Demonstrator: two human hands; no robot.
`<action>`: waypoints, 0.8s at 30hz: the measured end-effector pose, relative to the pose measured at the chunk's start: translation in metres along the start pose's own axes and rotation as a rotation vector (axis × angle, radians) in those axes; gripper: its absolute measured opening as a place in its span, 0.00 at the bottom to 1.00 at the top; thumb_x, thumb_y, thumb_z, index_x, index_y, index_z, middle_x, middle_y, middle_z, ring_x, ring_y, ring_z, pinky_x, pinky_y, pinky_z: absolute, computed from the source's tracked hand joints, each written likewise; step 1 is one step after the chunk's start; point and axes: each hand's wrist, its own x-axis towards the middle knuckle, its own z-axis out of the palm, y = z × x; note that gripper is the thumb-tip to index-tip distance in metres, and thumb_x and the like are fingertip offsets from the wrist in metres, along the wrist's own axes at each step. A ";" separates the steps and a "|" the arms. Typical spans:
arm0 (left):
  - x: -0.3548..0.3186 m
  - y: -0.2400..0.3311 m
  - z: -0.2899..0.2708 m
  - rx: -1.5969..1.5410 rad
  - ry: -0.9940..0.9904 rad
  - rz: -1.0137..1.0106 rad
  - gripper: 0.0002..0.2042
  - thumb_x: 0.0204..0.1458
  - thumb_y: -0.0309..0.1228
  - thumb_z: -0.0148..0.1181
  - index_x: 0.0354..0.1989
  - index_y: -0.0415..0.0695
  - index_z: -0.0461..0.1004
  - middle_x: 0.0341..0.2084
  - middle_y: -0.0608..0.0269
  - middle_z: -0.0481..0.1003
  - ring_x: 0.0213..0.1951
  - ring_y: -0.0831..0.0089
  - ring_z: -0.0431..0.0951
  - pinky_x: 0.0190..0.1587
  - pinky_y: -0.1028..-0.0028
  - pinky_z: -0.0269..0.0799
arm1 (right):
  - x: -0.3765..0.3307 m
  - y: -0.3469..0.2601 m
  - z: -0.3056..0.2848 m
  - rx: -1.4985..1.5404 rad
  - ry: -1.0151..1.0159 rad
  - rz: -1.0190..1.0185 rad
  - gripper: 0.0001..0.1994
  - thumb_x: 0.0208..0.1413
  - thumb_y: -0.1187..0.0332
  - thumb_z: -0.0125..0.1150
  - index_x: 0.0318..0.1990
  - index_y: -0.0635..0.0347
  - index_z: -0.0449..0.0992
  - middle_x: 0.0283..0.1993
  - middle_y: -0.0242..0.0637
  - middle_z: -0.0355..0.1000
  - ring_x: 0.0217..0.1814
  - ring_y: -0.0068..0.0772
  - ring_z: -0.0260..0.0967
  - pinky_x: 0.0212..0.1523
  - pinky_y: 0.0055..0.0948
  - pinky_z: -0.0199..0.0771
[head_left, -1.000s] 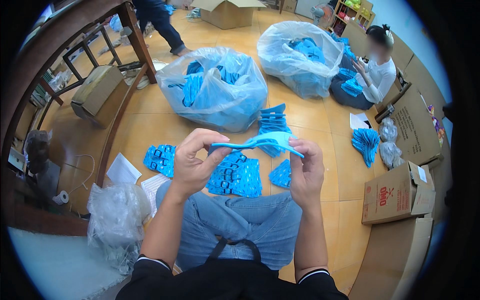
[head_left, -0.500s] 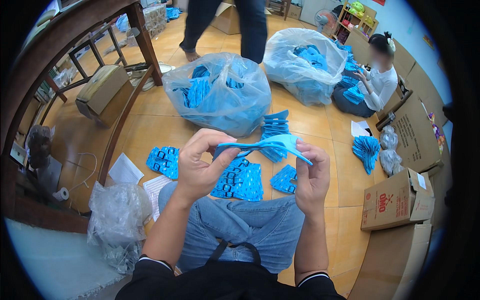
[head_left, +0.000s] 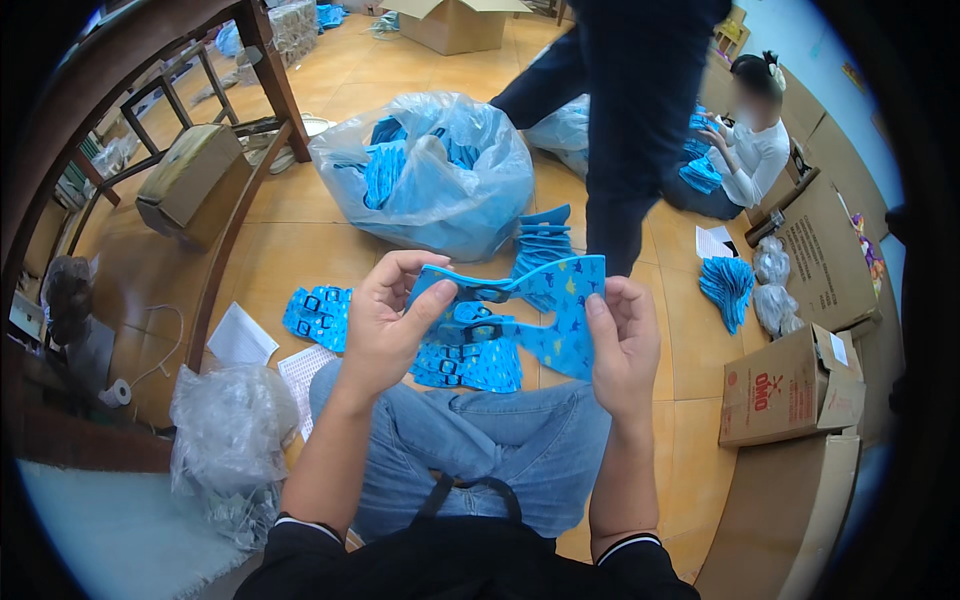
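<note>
Held up over my lap is a blue sandal upper with a dark print, cut-outs and dark buckles. My left hand pinches its left end between thumb and fingers. At its right end, my right hand grips the edge with the thumb on the printed face. Similar buckled pieces lie overlapped on the floor, one group in front of my crossed legs and another group to the left. A fanned stack of blue pieces lies beyond my hands, partly covered by the held piece.
Ahead stands an open plastic bag of blue pieces; a second bag is mostly hidden by a standing person's dark-trousered legs. Another person sits at the far right, handling blue pieces. Cardboard boxes line the right; crumpled plastic lies left.
The sandal upper has been turned from nearly edge-on to show its printed face, still in both hands. The standing person has stepped nearer and to the right, covering the second bag.
</note>
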 end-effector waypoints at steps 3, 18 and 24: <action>-0.003 -0.004 -0.008 -0.062 -0.048 -0.121 0.10 0.57 0.29 0.59 0.44 0.37 0.72 0.36 0.64 0.76 0.37 0.82 0.74 0.43 0.81 0.70 | 0.004 0.000 0.001 0.113 -0.024 0.086 0.10 0.61 0.74 0.54 0.48 0.64 0.67 0.38 0.32 0.71 0.36 0.15 0.66 0.34 0.15 0.66; -0.008 -0.018 -0.017 -1.161 0.200 -0.884 0.11 0.62 0.31 0.49 0.42 0.34 0.69 0.29 0.59 0.73 0.22 0.80 0.71 0.16 0.87 0.72 | 0.001 0.019 -0.001 1.113 -0.094 0.773 0.20 0.60 0.74 0.53 0.59 0.69 0.61 0.48 0.44 0.69 0.46 0.25 0.73 0.43 0.14 0.79; -0.011 -0.030 -0.022 -1.269 0.121 -0.856 0.12 0.62 0.31 0.48 0.44 0.33 0.69 0.32 0.59 0.70 0.26 0.77 0.72 0.18 0.87 0.74 | -0.006 0.025 -0.003 1.171 -0.058 0.774 0.20 0.61 0.74 0.51 0.59 0.73 0.61 0.52 0.49 0.66 0.53 0.29 0.70 0.50 0.16 0.79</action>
